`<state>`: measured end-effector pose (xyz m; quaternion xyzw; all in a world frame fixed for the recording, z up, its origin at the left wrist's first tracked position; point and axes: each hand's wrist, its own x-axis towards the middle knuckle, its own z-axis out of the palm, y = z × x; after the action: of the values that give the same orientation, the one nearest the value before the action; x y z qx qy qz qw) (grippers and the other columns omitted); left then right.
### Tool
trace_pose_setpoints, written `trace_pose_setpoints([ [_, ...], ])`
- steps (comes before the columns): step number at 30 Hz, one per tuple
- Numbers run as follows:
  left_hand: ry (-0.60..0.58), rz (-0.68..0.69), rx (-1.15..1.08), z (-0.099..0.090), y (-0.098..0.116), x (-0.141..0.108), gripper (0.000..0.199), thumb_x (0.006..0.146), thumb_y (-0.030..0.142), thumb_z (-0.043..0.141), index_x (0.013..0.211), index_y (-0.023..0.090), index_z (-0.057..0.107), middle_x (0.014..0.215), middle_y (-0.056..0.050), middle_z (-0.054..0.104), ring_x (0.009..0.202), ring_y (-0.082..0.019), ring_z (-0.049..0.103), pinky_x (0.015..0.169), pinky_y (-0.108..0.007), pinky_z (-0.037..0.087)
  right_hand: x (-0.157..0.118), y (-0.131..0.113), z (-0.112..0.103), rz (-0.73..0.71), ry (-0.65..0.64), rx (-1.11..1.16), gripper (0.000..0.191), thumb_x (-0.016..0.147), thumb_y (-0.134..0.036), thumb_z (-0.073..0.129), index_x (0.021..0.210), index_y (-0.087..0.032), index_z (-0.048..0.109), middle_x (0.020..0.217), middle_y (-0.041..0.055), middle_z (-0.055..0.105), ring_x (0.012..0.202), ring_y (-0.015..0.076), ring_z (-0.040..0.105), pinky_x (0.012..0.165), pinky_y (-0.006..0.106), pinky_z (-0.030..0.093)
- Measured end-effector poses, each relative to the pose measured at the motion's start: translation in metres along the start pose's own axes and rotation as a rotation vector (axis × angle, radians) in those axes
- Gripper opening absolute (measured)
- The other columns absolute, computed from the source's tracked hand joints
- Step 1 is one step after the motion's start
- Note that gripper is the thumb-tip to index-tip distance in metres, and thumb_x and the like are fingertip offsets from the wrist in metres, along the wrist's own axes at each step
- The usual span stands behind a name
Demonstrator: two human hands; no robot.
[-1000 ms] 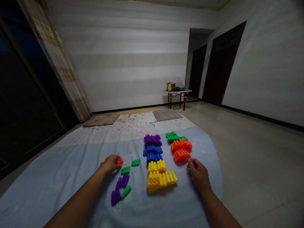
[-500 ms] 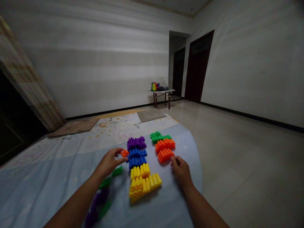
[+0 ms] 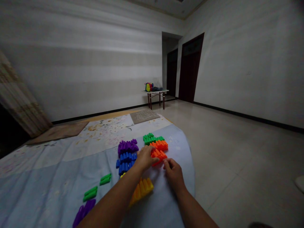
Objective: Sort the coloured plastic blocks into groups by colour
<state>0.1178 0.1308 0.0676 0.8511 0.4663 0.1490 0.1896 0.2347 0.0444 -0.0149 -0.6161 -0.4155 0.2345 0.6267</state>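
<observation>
My left hand reaches across the block rows, thumb and fingers closed around an orange plastic block at the near end of the orange group. Its palm and wrist hide part of the blue and yellow blocks. Just right of the orange pieces is my right hand, fingers curled together with the tips close to their edge; whether anything is pinched there is hidden. Behind the held piece stand more orange blocks and green blocks. Purple blocks, blue blocks and yellow blocks form a column at left.
Loose green blocks and purple blocks lie left of my left forearm on the cloth-covered table. A grey mat rests at its far side. Beyond, a small table carries a colourful object and a dark bag.
My left hand has carried the orange piece from left of the blue blocks rightward to the orange group. My right hand stays beside that group. The view has turned slightly right.
</observation>
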Motion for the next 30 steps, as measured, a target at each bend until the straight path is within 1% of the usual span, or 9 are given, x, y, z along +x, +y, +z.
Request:
trace_pose_setpoints([
  [6,-0.028,-0.011,0.023,0.004,-0.004,0.008,0.052,0.061,0.039,0.066,0.110,0.021,0.059,0.113,-0.011,0.059,0.107,-0.027,0.050,0.087,-0.039,0.035,-0.001,-0.003,0.000,0.014,-0.028,0.004,0.034,0.080,-0.048,0.048,0.071,-0.018,0.060,0.061,0.0000,0.057,0.053,0.0136,0.051,0.049,0.022,0.040],
  [13,-0.011,0.003,-0.016,0.008,-0.010,0.008,0.060,0.058,0.041,0.070,0.113,0.020,0.059,0.114,-0.012,0.058,0.107,-0.030,0.050,0.087,-0.041,0.035,-0.001,-0.002,0.000,-0.018,-0.010,-0.015,0.033,0.080,-0.046,0.049,0.067,-0.018,0.058,0.058,-0.0008,0.055,0.055,0.0137,0.050,0.051,0.022,0.040],
  [16,0.038,0.019,-0.066,-0.004,-0.013,0.001,0.058,0.062,0.043,0.067,0.114,0.019,0.057,0.112,-0.011,0.059,0.103,-0.026,0.053,0.088,-0.039,0.037,-0.001,0.000,-0.001,-0.014,-0.019,-0.015,0.033,0.080,-0.047,0.048,0.067,-0.017,0.058,0.057,-0.0013,0.054,0.053,0.0129,0.049,0.049,0.021,0.039],
  [19,0.193,0.039,-0.204,-0.030,-0.025,-0.015,0.047,0.071,0.046,0.059,0.107,0.017,0.061,0.103,-0.009,0.062,0.094,-0.021,0.056,0.085,-0.035,0.041,-0.001,0.002,-0.001,0.001,-0.031,-0.013,0.036,0.079,-0.050,0.048,0.069,-0.017,0.058,0.057,-0.0012,0.054,0.051,0.0127,0.049,0.047,0.021,0.039],
  [22,0.377,0.007,-0.277,-0.060,-0.054,-0.043,0.040,0.076,0.049,0.050,0.097,0.018,0.064,0.096,-0.006,0.064,0.091,-0.019,0.057,0.084,-0.033,0.044,-0.002,0.002,-0.002,0.019,-0.029,-0.025,0.039,0.077,-0.054,0.049,0.069,-0.017,0.059,0.058,-0.0006,0.055,0.051,0.0132,0.049,0.047,0.022,0.039],
  [24,0.466,-0.055,-0.274,-0.076,-0.083,-0.067,0.041,0.077,0.051,0.047,0.093,0.018,0.065,0.094,-0.005,0.065,0.092,-0.020,0.057,0.086,-0.033,0.043,-0.003,0.001,-0.003,0.026,-0.039,-0.040,0.040,0.077,-0.055,0.049,0.071,-0.017,0.059,0.059,-0.0003,0.056,0.050,0.0134,0.049,0.047,0.023,0.040],
  [25,0.489,-0.094,-0.273,-0.081,-0.099,-0.080,0.043,0.077,0.052,0.046,0.093,0.017,0.064,0.094,-0.005,0.066,0.091,-0.020,0.058,0.086,-0.032,0.043,-0.003,0.001,-0.004,0.031,-0.048,-0.047,0.040,0.076,-0.055,0.049,0.071,-0.017,0.060,0.058,-0.0004,0.056,0.050,0.0134,0.049,0.047,0.023,0.039],
  [28,0.534,-0.263,-0.276,-0.086,-0.147,-0.120,0.048,0.076,0.057,0.045,0.092,0.016,0.064,0.094,-0.006,0.067,0.091,-0.021,0.059,0.085,-0.032,0.045,-0.004,0.001,-0.005,0.044,-0.072,-0.073,0.041,0.076,-0.056,0.050,0.070,-0.017,0.060,0.056,-0.0005,0.056,0.048,0.0135,0.049,0.046,0.023,0.038],
  [30,0.510,-0.335,-0.273,-0.081,-0.170,-0.145,0.048,0.075,0.058,0.046,0.091,0.016,0.063,0.093,-0.007,0.067,0.090,-0.021,0.059,0.083,-0.033,0.046,-0.004,0.002,-0.006,0.034,-0.073,-0.100,0.041,0.074,-0.056,0.051,0.070,-0.016,0.060,0.056,0.0002,0.057,0.048,0.0140,0.050,0.046,0.024,0.038],
])
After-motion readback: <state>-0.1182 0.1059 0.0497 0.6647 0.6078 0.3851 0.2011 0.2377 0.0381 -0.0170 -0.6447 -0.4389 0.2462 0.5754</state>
